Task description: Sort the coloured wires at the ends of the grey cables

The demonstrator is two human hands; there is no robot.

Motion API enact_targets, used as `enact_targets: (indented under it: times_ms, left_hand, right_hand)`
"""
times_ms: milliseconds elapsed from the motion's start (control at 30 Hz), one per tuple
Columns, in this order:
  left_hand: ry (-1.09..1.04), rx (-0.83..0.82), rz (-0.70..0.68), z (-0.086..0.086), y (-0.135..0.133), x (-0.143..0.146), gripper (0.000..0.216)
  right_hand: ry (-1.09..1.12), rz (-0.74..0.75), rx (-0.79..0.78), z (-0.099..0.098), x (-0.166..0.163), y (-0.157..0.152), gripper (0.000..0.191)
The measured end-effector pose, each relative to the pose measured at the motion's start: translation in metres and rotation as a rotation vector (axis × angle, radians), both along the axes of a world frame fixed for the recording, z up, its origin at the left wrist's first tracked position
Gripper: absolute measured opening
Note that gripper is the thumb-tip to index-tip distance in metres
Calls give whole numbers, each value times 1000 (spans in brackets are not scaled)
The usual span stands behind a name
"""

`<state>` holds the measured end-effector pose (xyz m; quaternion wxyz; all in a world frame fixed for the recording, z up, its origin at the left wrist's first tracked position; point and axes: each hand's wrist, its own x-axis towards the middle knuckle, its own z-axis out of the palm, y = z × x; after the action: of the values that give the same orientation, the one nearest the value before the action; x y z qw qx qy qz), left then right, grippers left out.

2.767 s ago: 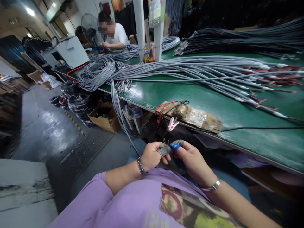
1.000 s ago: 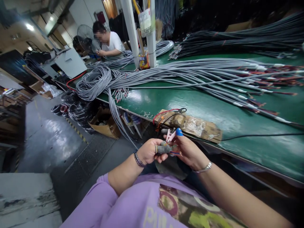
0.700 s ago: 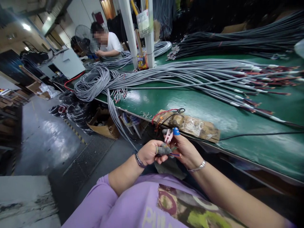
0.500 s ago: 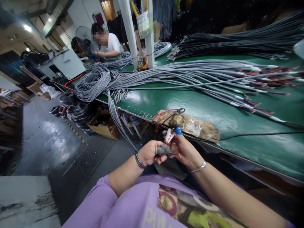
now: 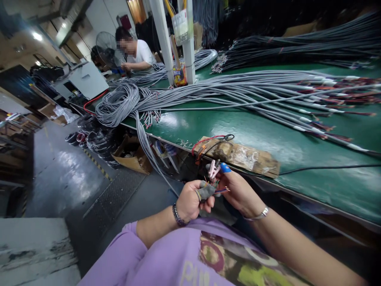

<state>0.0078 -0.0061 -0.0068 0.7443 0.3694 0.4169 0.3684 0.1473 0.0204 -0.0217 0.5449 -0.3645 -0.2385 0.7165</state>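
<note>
My left hand point(image 5: 195, 200), with grey coverings on its fingertips, is closed around the end of a grey cable point(image 5: 172, 188). Thin coloured wires point(image 5: 222, 191), blue and red among them with bare copper tips, stick out from its fingers towards my right hand. My right hand point(image 5: 235, 190) has blue tape round its thumb and is curled beside these wires. Between its thumb and fingers sits a pale pink clip-like tool point(image 5: 213, 169); part of it is hidden. Both hands are close together in front of the bench edge.
A worn wooden board point(image 5: 247, 159) with red and black leads lies at the edge of the green bench point(image 5: 184, 125). Grey cables point(image 5: 214, 93) with stripped ends stretch across it. A cardboard box point(image 5: 133, 157) stands underneath. Another person point(image 5: 139, 55) works at the far left.
My left hand has shifted slightly right and down. Green and orange wires now show between the hands. The camera view has moved a little; both hands keep their grip.
</note>
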Motion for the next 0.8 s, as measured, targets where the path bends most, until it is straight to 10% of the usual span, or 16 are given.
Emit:
enact_targets:
  times_ms: [267, 800]
  left_hand:
    - [4, -36, 77, 0, 7, 2, 48]
    - [40, -22, 23, -9, 6, -3, 47]
  right_hand:
    - [-231, -44, 145, -9, -1, 3, 53]
    - [91, 35, -25, -2, -9, 7, 49]
